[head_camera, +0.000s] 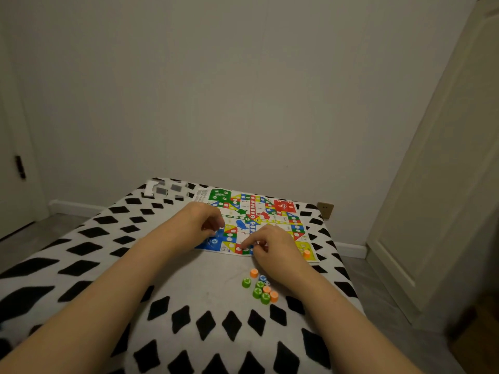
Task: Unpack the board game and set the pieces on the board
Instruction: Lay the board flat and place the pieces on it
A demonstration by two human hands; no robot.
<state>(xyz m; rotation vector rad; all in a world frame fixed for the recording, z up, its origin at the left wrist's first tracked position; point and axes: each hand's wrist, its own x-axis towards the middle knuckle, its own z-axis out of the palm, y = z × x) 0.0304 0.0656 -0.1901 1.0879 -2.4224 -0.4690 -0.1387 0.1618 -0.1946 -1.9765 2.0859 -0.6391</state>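
Glossy paper board (256,220) on a fuzzy cloth cover (189,279); smooth plastic pieces (260,288).

Dim, plain room around you.
Bare grey wall (243,90) ahead, pale door (445,198) right, diamond-patterned blanket (81,265) beneath, grey floor (391,292).

Cloth (189,300): white-grey ground, black diamond pattern round a plain grey centre.
Board (253,211): white sheet, corner fields green (far left), red (far right), blue (near left), yellow (near right); track of red, yellow, blue and green squares with white circles.
Loose pieces (260,287): four green with white marks, three orange, one blue.
Piece on yellow corner (306,253): orange.
Wall (243,90): plain pale grey.
Door (445,184): cream.
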